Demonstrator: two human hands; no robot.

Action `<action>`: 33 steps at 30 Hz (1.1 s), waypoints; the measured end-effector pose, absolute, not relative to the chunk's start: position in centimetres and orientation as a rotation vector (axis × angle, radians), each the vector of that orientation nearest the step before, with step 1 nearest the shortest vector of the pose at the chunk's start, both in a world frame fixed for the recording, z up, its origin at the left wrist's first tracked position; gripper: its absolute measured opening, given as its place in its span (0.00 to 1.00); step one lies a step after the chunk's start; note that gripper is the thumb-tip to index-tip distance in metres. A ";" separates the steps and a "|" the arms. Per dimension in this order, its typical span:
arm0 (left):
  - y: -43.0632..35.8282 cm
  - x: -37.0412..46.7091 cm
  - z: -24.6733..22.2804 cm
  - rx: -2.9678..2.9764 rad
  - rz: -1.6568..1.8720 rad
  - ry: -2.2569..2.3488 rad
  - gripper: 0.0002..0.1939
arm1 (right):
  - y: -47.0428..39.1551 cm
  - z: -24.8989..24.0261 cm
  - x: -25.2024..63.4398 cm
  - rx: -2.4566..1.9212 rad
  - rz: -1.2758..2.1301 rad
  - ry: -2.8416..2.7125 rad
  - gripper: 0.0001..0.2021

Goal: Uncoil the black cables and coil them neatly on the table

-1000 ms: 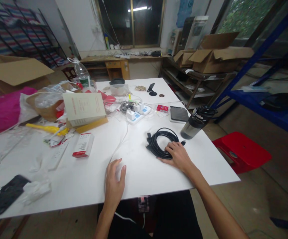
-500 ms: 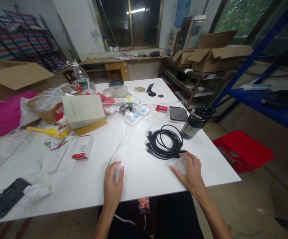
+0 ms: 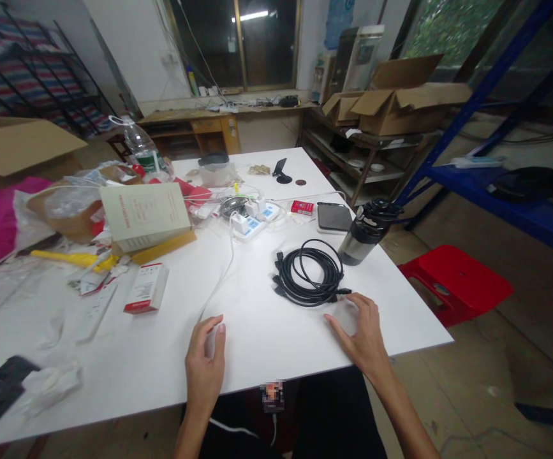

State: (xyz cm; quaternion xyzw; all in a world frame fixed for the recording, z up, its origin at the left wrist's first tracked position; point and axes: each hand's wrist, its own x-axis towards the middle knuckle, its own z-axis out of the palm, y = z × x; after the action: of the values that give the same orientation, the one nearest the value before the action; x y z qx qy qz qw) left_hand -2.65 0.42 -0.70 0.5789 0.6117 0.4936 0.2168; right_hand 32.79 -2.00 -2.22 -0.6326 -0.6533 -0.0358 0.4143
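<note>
A coiled bundle of black cables (image 3: 310,280), with several plugs sticking out at its left and lower right, lies on the white table (image 3: 252,344). My right hand (image 3: 362,328) rests just below the coil's lower right, thumb and fingers apart; its fingertips are close to a plug end, and I cannot tell whether they touch it. Near the table's front edge, my left hand (image 3: 206,354) rests with fingers curved and thumb apart, holding nothing. A white cord (image 3: 219,280) runs from the power strip (image 3: 252,224) down to beside its fingers.
Behind the coil stand a dark flask (image 3: 365,239), a tablet-like device (image 3: 333,217) and a small red box (image 3: 302,207). To the left are a white and red box (image 3: 147,287), a cream carton (image 3: 145,213), plastic bags and a black phone-like slab (image 3: 1,395). A red stool (image 3: 462,280) stands right.
The whole view has shifted slightly, so things appear a little further left. Both hands keep nearly the same pose, and the cable coil stays in place on the table.
</note>
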 end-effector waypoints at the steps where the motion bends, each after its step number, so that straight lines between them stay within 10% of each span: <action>1: 0.4 -2.7 -0.8 1.615 1.362 1.699 0.16 | -2.0 -2.3 32.9 -1.580 -0.095 -1.635 0.31; 33: 0.5 -3.1 -1.3 1.612 1.377 1.674 0.14 | -1.8 -2.5 32.9 -1.561 -0.042 -1.573 0.26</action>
State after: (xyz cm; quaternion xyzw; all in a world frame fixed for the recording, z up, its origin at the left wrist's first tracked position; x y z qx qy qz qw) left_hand -3.05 0.53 -1.28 0.5825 0.6046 0.4975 0.2183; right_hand 32.92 -1.84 -2.51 -0.6303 -0.6350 -0.0168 0.4464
